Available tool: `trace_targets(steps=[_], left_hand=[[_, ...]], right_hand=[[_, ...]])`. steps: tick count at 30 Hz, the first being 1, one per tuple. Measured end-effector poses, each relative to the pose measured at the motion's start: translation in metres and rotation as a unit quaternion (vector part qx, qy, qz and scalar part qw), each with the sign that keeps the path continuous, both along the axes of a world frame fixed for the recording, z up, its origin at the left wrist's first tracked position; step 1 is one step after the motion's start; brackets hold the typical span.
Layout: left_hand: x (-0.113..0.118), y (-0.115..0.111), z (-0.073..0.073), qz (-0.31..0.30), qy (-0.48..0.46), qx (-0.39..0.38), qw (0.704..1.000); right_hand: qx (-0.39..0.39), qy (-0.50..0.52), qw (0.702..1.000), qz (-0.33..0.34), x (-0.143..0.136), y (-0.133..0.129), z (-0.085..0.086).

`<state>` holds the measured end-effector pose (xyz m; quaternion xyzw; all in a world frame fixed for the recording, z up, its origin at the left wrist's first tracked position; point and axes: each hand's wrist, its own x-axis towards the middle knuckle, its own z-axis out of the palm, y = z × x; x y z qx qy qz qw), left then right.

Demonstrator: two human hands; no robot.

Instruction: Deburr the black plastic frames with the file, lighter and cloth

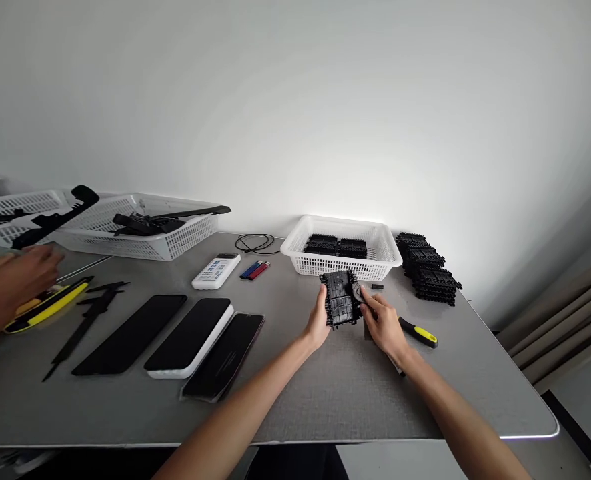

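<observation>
My left hand (pixel 319 320) grips a black ribbed plastic part (pixel 339 298) by its left side, holding it up over the table. At the right edge of that part is my right hand (pixel 383 323), fingers closed around a small dark grey piece (pixel 357 293) whose kind I cannot make out. A tool with a black and yellow handle (pixel 420 333) lies just right of my right hand. Beneath that hand, another dark object is mostly hidden. A small black piece (pixel 377 287) rests behind my right hand.
Beyond my hands stands a white basket (pixel 343 271) holding similar black parts; stacks of them (pixel 428 267) line the right. Phones (pixel 130 333), a caliper (pixel 88 323), a white power bank (pixel 216 271), lighters (pixel 255 269) and a cable (pixel 255 243) lie leftward. Another person's hand (pixel 23 273) is far left.
</observation>
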<state>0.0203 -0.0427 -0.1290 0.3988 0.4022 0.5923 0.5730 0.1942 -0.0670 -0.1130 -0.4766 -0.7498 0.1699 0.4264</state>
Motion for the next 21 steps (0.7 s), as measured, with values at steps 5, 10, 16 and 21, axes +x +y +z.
trace_targets(steps=[5, 10, 16, 21], left_hand=[[-0.002, -0.001, 0.006, -0.130, -0.093, -0.067, 0.985], [-0.003, -0.003, 0.003, -0.145, -0.169, -0.109, 0.969], [0.005, -0.010, 0.003, -0.180, -0.219, -0.144, 0.948], [0.003, -0.009, 0.021, -0.140, -0.223, -0.115, 0.958]], right_hand=[[0.008, -0.005, 1.000, 0.005, 0.004, 0.002, 0.004], [0.101, 0.054, 0.989, -0.098, 0.007, 0.006, 0.004], [0.073, -0.124, 0.985, -0.090, 0.003, 0.005, 0.000], [0.041, -0.291, 0.952, -0.083, -0.009, -0.009, 0.002]])
